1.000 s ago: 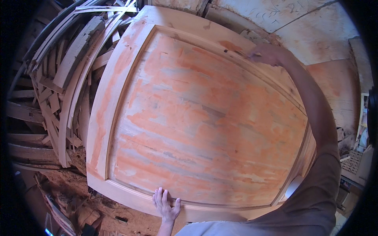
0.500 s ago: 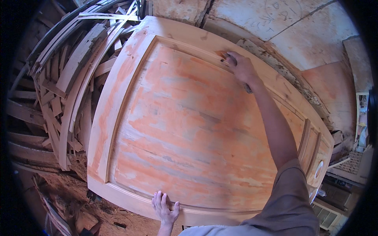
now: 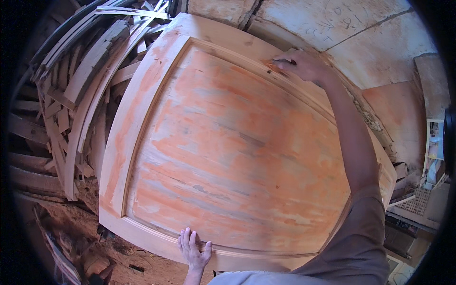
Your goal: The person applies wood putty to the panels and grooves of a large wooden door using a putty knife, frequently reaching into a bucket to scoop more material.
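Note:
A large panelled wooden door (image 3: pixel 228 156) lies flat before me, its broad panel streaked with orange filler. My right hand (image 3: pixel 306 66) reaches to the far rail and is closed round a putty knife (image 3: pixel 286 61), mostly hidden by the fingers. Its tip meets a patch of orange filler (image 3: pixel 273 65) on the rail, beside a small dark spot (image 3: pixel 269 71). At the near edge, my left hand (image 3: pixel 194 248) rests on the door's frame with fingers apart, holding nothing.
Scrap wood strips and offcuts (image 3: pixel 90 90) are heaped at the left, close to the door. Reddish dirt (image 3: pixel 142 266) covers the ground at the lower left. Pale slabs (image 3: pixel 327 23) lie beyond the far edge. A woven plastic crate (image 3: pixel 415 202) stands at the right.
My right hand has shifted slightly right and outward along the far rail, turning the putty knife. The left hand stays on the near edge. The whole view has shifted a little.

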`<state>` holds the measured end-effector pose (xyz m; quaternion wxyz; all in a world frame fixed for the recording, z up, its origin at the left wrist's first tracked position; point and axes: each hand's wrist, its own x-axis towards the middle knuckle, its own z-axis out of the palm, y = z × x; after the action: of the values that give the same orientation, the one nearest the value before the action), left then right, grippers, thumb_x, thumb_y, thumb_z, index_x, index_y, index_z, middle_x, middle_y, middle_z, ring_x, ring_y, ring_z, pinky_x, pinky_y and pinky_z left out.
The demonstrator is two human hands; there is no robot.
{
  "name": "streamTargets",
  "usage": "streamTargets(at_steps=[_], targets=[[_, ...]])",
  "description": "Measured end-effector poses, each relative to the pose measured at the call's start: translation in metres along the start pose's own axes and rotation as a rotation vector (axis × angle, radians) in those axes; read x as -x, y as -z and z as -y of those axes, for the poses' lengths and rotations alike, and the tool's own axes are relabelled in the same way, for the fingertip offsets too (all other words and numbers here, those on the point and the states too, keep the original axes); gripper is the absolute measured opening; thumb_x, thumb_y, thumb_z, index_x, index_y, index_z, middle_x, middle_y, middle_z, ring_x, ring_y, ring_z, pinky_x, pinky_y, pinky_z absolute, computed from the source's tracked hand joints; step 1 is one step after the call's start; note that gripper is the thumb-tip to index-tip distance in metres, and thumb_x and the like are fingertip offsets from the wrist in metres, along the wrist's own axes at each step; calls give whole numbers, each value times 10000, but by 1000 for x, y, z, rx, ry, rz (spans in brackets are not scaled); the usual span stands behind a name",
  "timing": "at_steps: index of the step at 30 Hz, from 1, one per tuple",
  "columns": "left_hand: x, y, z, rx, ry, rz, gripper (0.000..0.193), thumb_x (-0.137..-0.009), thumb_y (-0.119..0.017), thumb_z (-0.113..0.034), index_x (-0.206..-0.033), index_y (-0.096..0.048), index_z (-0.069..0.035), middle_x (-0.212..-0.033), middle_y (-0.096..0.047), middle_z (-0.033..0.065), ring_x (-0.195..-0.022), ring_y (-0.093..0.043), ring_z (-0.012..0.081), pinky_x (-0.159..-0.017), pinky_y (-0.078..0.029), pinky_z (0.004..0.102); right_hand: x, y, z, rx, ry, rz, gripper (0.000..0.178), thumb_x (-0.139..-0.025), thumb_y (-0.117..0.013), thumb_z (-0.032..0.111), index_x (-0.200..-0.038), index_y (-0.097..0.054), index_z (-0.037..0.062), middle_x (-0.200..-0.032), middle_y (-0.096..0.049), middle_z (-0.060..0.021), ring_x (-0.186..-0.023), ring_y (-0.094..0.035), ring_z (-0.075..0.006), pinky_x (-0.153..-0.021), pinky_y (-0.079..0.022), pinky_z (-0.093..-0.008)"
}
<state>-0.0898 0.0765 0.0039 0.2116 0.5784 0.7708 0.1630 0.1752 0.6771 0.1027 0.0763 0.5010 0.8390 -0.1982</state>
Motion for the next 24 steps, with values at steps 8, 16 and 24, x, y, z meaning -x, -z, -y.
streamTargets(at_steps=[8,16,24], targets=[[3,-3,2,-27,11,-23,660,-852,-704,-428,-1360,-505,-56,-1436,-489,211,-1376,-426,387,-1165,-255,528,-52,-10,-1,170,185,208,480,-991,-535,482,-1325,-621,150,-1360,-590,-107,-1274,-523,-292,-1095,-407,-393],[5,-2,4,-34,1,-26,633,-880,-674,-414,-1354,-498,-33,-1450,-475,219,-1379,-409,422,-1149,-271,552,-5,15,-3,215,-147,410,458,-969,-576,460,-1282,-641,131,-1172,-633,-109,-878,-667,-245,-744,-557,-370],[0,1,-1,14,3,1,639,-873,-685,-411,-1365,-494,-50,-1464,-458,214,-1396,-392,409,-1162,-249,552,136,-11,-104,-944,-579,-39,368,-995,-579,430,-1151,-626,100,-737,-513,27,-477,-440,-74,-418,-362,-253]])
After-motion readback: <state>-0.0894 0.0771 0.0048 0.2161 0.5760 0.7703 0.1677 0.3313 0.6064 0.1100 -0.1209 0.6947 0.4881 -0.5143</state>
